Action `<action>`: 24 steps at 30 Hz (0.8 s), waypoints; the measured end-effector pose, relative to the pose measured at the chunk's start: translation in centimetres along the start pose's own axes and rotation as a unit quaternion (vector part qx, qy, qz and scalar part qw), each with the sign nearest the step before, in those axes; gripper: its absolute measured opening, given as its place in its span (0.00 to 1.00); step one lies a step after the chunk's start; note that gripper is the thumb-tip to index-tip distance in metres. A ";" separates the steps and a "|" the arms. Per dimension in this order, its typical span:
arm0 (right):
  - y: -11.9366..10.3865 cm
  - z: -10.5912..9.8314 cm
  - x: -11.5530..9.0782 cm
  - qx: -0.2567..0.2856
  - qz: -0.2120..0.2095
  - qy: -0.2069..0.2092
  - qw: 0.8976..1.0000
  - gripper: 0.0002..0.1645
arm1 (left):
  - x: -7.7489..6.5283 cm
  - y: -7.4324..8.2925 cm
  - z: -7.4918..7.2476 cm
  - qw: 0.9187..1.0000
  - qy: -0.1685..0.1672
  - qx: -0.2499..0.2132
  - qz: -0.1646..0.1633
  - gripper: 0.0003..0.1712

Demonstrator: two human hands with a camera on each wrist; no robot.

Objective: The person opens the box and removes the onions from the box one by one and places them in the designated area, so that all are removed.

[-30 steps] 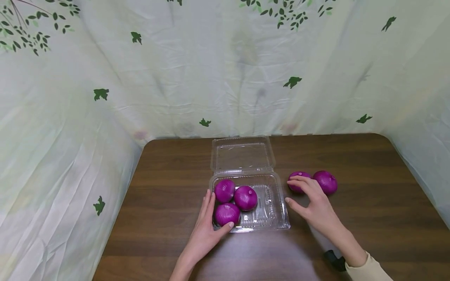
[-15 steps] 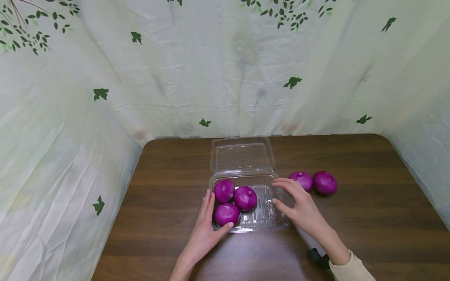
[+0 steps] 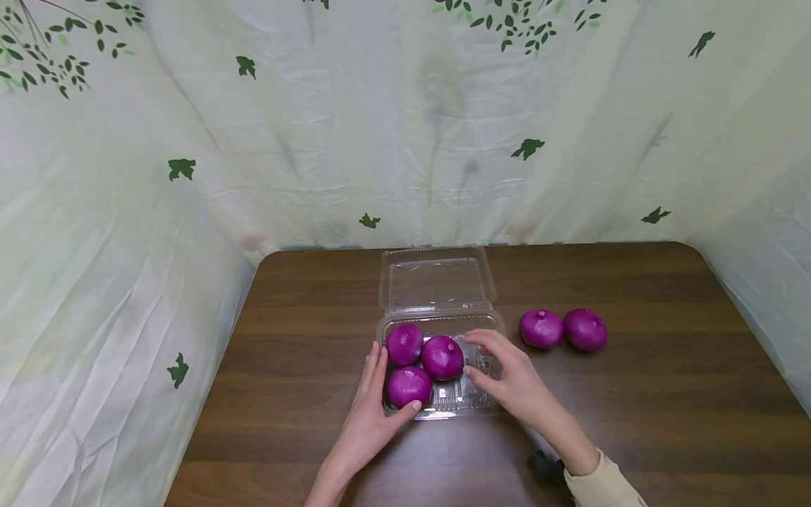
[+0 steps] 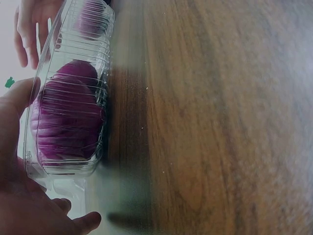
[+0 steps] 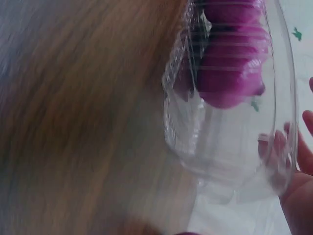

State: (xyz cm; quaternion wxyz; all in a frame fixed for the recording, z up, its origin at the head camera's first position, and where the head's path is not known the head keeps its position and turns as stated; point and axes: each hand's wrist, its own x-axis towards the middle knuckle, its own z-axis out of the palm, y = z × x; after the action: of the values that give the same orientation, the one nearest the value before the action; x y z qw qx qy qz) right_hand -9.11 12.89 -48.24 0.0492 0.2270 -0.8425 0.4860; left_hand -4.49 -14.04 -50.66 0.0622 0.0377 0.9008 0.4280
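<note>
Clear container (image 3: 453, 405), one: held three purple onions (image 3: 415, 380). Our left grip (image 3: 375, 415): was spread at the container's left side, beside them. Our right grip (image 3: 516, 384): was spread over the container, just right of the nearest onion (image 3: 443, 358). Two further onions (image 3: 541, 329): lay on the bench (image 3: 671, 394), farther right.

purple onions (image 5: 230, 73) in clear container (image 5: 222, 147)
</note>
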 end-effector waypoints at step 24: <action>0.0 3.3 1.9 -0.049 0.075 -0.070 0.994 0.37 | 0.0 0.1 0.0 1.000 0.001 0.001 0.010 0.61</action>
State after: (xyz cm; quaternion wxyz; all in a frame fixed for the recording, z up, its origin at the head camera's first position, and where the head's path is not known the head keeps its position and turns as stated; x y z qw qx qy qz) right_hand -10.34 9.49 -49.39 -0.0353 0.1942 -0.8815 0.4289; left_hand -4.46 -13.99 -50.63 0.0566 0.0463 0.9008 0.4281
